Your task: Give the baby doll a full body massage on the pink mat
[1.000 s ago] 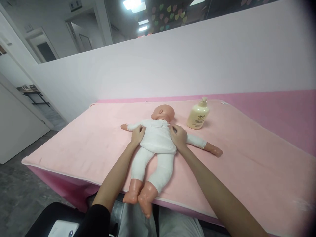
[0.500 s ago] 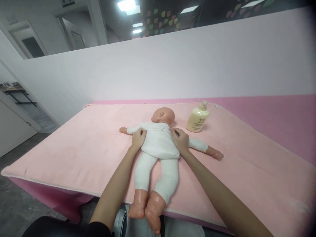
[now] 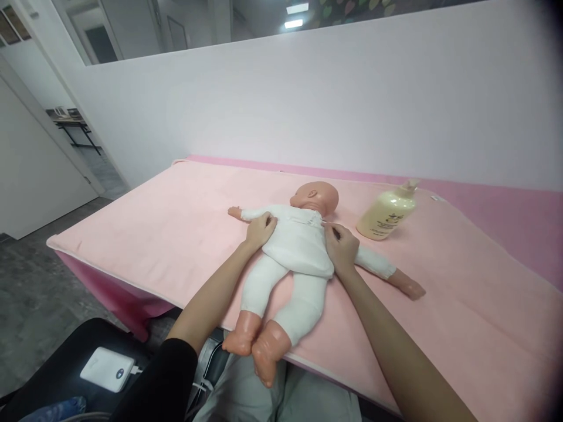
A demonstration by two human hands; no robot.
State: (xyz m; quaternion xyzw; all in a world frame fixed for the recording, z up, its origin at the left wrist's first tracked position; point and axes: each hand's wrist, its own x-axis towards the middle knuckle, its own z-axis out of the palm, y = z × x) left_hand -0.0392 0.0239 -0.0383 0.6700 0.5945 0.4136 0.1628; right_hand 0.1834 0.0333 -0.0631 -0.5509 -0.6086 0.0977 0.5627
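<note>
A baby doll (image 3: pixel 295 246) in white clothes lies face down on a pink mat (image 3: pixel 176 223), head toward the wall, arms spread, feet hanging over the near edge. My left hand (image 3: pixel 260 230) rests on the doll's left side near the shoulder, fingers curled against the white top. My right hand (image 3: pixel 340 248) presses on the doll's right side, fingers pinched at the cloth near the neck. A cream pump bottle (image 3: pixel 386 212) lies tilted on the mat, right of the doll's head.
A white partition wall (image 3: pixel 308 99) runs behind the table. A darker pink surface (image 3: pixel 505 211) extends to the right. At lower left a white device (image 3: pixel 107 368) with a cable lies on a black seat. A doorway opens at far left.
The view has shifted, so the doll and bottle sit further right in the frame. Both hands stay on the doll's sides, near the shoulders, with little movement.
</note>
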